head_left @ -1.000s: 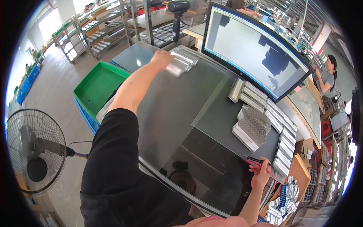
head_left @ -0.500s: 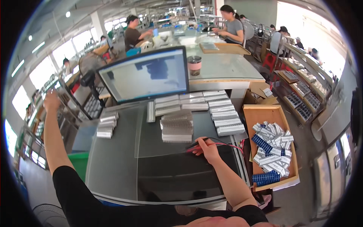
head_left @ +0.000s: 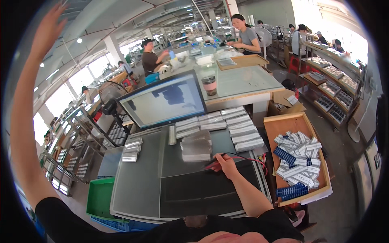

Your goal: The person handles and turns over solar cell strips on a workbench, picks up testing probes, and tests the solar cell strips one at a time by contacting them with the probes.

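Note:
High at the upper left, my left hand (head_left: 49, 29) is raised well away from the tabletop, its fingers spread and nothing in them. My right hand (head_left: 227, 165) is closed around a pair of red and black test probes (head_left: 210, 165), whose tips point left. Red and black leads (head_left: 254, 160) run from them toward the table's right edge. Just beyond the probes stands a stack of thin grey strips (head_left: 196, 146). White strips (head_left: 245, 133) lie in rows behind it and to its right, and a smaller pile of strips (head_left: 132, 150) lies at left.
A monitor (head_left: 164, 101) stands at the table's back, with a cup (head_left: 209, 86) on the bench beyond. Right of the table, a wooden tray (head_left: 270, 135) holds loose white and blue strips. A green bin (head_left: 99, 198) sits at lower left. Two people (head_left: 245, 38) work across the bench.
My left hand has risen from mid-left to the top left. The view has tilted and shifted, showing more of the green bin. My right hand keeps the probes near the grey stack.

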Demonstrator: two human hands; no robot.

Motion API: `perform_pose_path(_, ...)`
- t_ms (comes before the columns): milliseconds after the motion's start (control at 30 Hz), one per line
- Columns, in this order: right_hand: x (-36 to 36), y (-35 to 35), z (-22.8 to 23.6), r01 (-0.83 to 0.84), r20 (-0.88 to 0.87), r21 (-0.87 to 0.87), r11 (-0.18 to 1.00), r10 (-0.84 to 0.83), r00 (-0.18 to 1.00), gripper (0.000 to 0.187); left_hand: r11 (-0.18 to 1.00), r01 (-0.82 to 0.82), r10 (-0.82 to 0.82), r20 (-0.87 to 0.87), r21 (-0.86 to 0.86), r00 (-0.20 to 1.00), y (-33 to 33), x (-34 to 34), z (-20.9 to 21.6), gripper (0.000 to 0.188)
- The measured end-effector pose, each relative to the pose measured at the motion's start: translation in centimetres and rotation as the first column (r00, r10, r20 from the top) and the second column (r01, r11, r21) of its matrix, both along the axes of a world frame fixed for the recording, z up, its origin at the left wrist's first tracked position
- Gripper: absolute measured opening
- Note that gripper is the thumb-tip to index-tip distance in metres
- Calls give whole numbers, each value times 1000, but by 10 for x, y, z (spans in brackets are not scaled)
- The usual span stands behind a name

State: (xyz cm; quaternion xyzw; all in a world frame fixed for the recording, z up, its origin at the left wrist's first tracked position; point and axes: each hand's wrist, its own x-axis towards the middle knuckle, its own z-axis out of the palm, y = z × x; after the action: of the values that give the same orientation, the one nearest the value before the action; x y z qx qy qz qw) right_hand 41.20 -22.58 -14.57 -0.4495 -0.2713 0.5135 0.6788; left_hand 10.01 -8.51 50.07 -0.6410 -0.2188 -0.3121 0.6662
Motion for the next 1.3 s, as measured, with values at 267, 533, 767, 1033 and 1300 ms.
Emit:
perform_pose_path(267,-5,20,-28,-99,19,48,994,98,995,23,890,309,-455,-687,-335,567,-224,194,-202,25)
perform_pose_path(533,6,0,-1,52,90,13,999,-53,994,23,887,432,-300,-914,-162,274,-286,209,-276,34)
perform_pose_path(767,2,8,-14,-30,45,-14,999,30,999,23,830,555,-258,-922,-58,289,-279,161,-280,42)
perform_pose_path(1033,4,8,-11,-48,15,-5,999,48,999,24,835,549,-271,-834,44,480,-262,96,-282,46)
perform_pose_path(1300,-2,0,-2,-14,58,-21,1000,15,998,24,879,449,-244,-656,163,714,-248,24,-284,50)
